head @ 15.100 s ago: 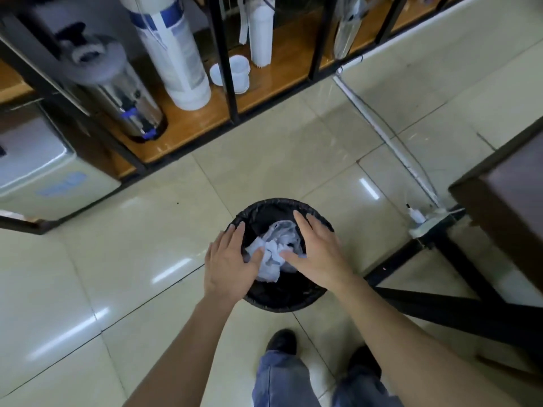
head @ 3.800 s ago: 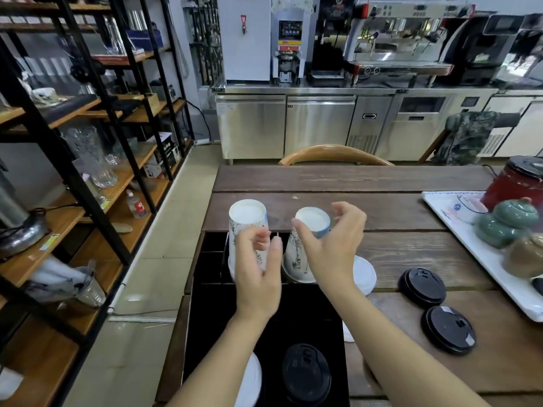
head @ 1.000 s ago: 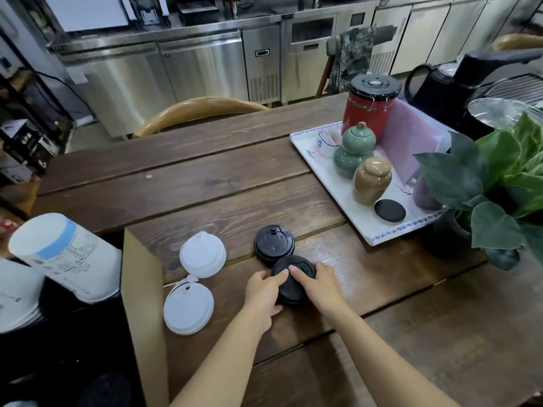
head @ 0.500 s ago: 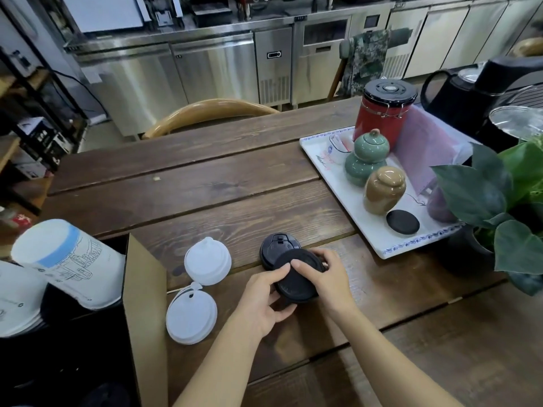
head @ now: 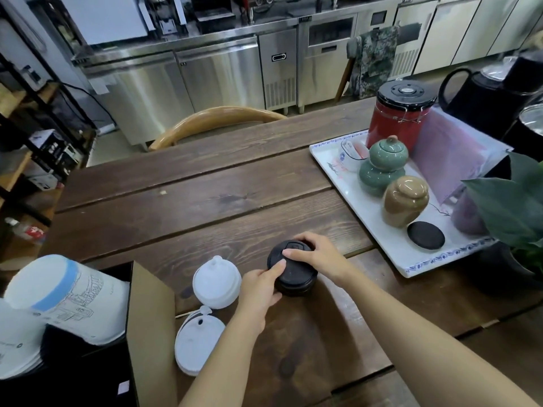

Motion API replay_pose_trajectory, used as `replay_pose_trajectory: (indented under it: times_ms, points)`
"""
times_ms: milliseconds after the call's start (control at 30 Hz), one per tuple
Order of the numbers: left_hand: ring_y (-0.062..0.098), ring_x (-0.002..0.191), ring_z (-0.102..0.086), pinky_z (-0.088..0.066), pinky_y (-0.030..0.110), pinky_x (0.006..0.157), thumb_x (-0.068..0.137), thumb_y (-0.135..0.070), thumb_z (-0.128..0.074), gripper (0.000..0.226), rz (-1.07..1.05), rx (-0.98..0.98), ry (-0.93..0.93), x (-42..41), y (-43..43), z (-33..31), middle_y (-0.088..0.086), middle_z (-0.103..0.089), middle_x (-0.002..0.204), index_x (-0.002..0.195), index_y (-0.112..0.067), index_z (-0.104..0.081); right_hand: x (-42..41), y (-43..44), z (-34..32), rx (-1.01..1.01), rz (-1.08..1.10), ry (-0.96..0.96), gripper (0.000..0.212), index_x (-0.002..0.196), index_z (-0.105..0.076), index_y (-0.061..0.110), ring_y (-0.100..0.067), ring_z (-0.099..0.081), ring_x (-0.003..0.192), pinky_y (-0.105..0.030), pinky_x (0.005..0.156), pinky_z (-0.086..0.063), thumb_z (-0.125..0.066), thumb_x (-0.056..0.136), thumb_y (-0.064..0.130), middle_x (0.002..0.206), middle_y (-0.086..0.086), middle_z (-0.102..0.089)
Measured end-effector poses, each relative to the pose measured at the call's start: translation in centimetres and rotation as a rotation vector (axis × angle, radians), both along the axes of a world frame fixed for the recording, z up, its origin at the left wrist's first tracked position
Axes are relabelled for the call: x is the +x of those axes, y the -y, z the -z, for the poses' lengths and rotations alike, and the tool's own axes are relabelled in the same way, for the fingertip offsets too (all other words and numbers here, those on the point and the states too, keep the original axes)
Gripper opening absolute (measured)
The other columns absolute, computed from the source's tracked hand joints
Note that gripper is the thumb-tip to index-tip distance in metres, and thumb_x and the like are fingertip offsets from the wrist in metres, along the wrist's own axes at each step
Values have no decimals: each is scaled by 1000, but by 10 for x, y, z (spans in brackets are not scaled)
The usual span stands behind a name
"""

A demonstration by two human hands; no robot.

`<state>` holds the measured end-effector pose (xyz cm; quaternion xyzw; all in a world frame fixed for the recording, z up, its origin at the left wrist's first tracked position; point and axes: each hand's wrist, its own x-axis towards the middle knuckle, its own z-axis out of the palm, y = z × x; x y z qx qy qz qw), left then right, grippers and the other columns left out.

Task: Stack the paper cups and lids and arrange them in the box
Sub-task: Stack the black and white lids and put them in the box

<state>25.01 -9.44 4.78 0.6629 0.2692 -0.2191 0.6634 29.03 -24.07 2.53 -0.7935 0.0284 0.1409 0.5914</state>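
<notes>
Two black lids [head: 295, 277] sit stacked one on the other on the wooden table [head: 205, 201]. My left hand [head: 260, 286] grips the stack's left side with the thumb on top. My right hand [head: 318, 255] holds its far right side. Two white lids lie to the left, one upright [head: 216, 282] and one [head: 197, 345] nearer me. The cardboard box [head: 150, 327] stands open at the lower left, with white paper cups [head: 64, 292] lying on their sides inside it.
A white tray [head: 367, 218] at the right carries a red canister [head: 402, 113], a green jar [head: 383, 168], a brown jar [head: 405, 201] and a black lid [head: 426, 235]. A plant [head: 517, 212] stands at the far right. A wooden chair back [head: 217, 120] is behind the table.
The black lid held half a second ago now rests on top of the other black lid, forming one stack. Both hands have moved slightly away from me with it.
</notes>
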Motion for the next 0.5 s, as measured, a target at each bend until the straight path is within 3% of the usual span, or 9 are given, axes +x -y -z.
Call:
replay_pose_trajectory:
  times_ms: [100,200,300,400,500]
  points:
    - [17,103,-53,-49,41,99,89,-33,-60,45,26,62,-17,-2,3,6,4,-59,115,125,-9,-52,-3,0,10,-97,-39,-8,47,111,-61,19,-18,-60,102,-39,89,-53,-70,75,47,113,-3,-62]
    - [15,101,-47,-47,40,99,89,-37,-58,49,45,131,-10,-2,3,11,-2,-50,112,129,-12,-46,-12,1,18,-46,91,-77,74,126,-53,18,-19,-53,116,-44,100,-47,-66,69,63,128,-4,-53]
    - [18,110,-51,-47,41,100,87,-36,-60,54,18,95,8,3,2,14,0,-52,125,134,-16,-43,-23,3,26,-53,152,-120,74,124,-56,22,-20,-48,121,-47,106,-40,-64,67,68,129,-2,-50]
    - [18,108,-53,-47,44,98,87,-32,-61,48,20,-26,-26,10,7,12,3,-56,126,131,-18,-48,-29,0,29,-103,93,-128,58,101,-62,47,-20,-50,119,-52,106,-36,-60,53,80,122,3,-57]
    - [22,107,-55,-49,47,93,87,-28,-62,42,8,-115,-76,14,12,11,6,-56,125,127,-17,-52,-31,-3,28,-28,97,-141,53,98,-59,49,-18,-56,115,-51,106,-38,-69,54,75,120,6,-61]
